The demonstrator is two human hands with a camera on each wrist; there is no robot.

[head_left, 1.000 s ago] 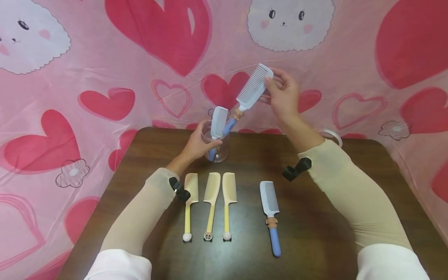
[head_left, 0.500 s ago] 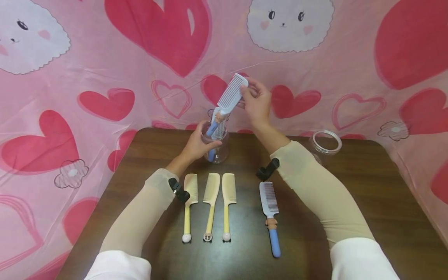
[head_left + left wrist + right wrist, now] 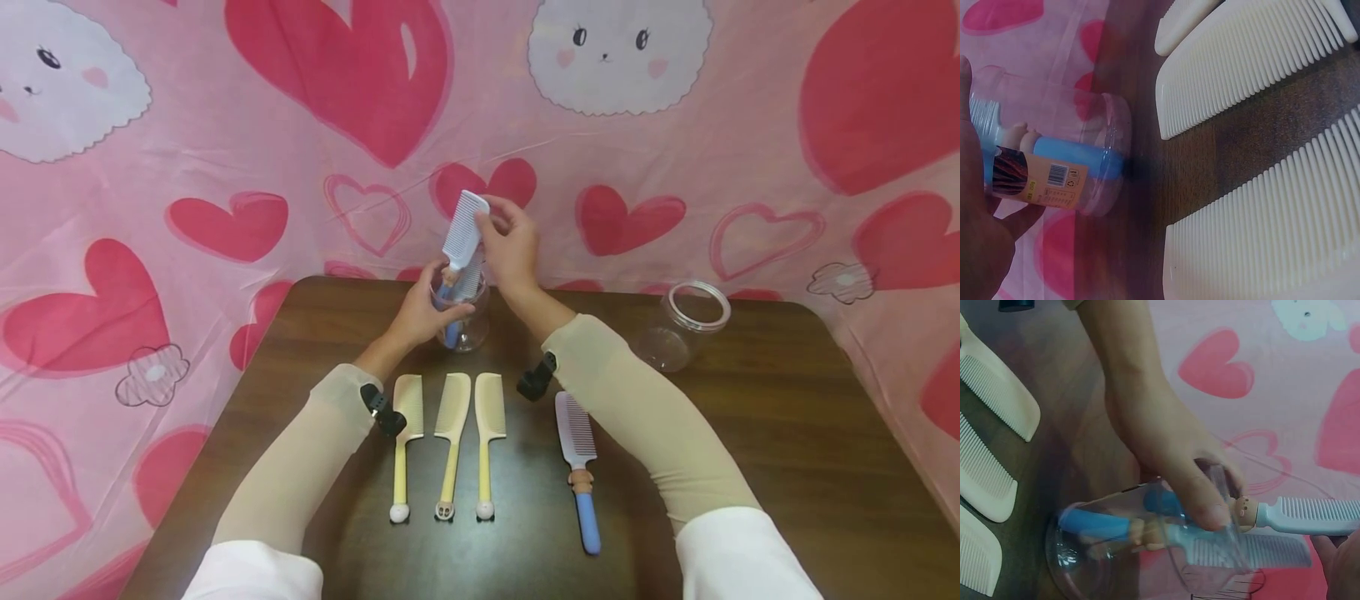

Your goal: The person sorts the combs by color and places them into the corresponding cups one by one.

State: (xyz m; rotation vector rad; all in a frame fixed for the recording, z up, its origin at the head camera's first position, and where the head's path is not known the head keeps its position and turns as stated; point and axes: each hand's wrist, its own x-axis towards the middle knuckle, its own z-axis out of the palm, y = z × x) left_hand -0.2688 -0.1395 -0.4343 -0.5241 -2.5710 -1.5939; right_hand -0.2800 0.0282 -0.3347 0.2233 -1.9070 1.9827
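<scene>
My left hand [image 3: 418, 315] grips a clear plastic jar [image 3: 474, 337] near its rim; the left wrist view shows a printed label [image 3: 1041, 178] on its side. My right hand [image 3: 516, 250] pinches a pale blue comb [image 3: 461, 233] by its toothed head. That comb slants handle down, its blue handle inside the jar's mouth and the head above the rim. Another comb of this kind [image 3: 1097, 524] stands in the jar, handle at the bottom, teeth poking past the rim. A matching blue-handled comb [image 3: 588, 521] lies on the table below my right forearm.
Three cream combs with yellow handles, left [image 3: 409, 408], middle [image 3: 453, 408] and right [image 3: 491, 408], lie side by side in front of the jar. A second clear jar [image 3: 667, 346] stands on the right of the brown table [image 3: 772, 433]. Pink heart-patterned cloth [image 3: 360, 217] hangs behind.
My right hand has moved left and down with its comb, bringing the handle from above the jar into its mouth. The left hand stays on the jar. The second jar has come into fuller view.
</scene>
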